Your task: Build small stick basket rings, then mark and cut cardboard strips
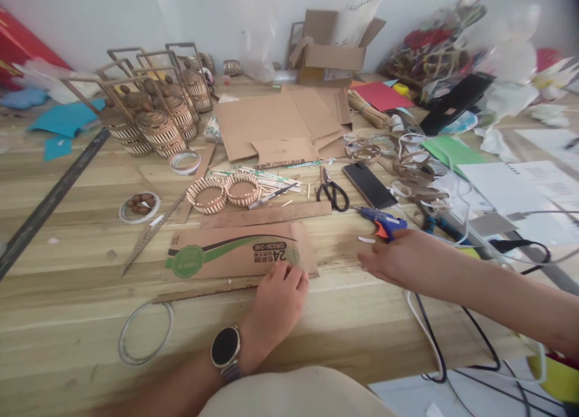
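My left hand (281,296), with a round-faced watch (225,347) on its wrist, lies over the near right edge of a printed brown cardboard piece (235,251). Its fingers are curled down, pressing on the cardboard. A narrow cardboard strip (203,292) runs along the near side of that piece. To the right, my right hand (389,260) is closed at the handle of a blue hot glue gun (384,219) with an orange trigger. The gun's nozzle points left; most of its handle is hidden by the hand. A small white strip (366,239) lies beside it.
Beyond the cardboard are two slatted rings (206,195), scissors (333,190) and a phone (368,184). Lidded slatted baskets with tall handles (158,124) stand back left. A white ring (145,334) lies near left. Cables (434,338) hang at the right edge.
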Demonstrator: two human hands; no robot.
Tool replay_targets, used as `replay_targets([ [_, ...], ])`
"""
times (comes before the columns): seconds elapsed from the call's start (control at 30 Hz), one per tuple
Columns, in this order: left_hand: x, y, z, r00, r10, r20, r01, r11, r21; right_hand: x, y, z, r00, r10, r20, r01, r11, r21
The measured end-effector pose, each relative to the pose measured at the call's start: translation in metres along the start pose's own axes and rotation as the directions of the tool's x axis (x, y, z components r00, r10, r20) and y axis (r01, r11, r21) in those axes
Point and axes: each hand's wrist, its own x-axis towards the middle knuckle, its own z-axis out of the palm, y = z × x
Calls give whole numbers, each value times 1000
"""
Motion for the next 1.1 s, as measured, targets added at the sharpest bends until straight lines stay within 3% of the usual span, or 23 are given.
replay_targets([
  [0.1,-1,0,-1,1000,15,24,-15,1000,-17,7,-9,-11,991,-109,81,112,993,-29],
  [0.37,-2,0,-1,998,4,62,-2,1000,-25,28,-17,-15,984,-142,112,145,989,-22],
  [0.8,-2,-1,4,1000,-6,16,6,1000,1,40,-21,-25,961,-151,231,163,986,-36],
  [1.1,-1,1,4,1000,19,4,-19,1000,8,25,-11,-18,975,-112,193,127,989,-69],
])
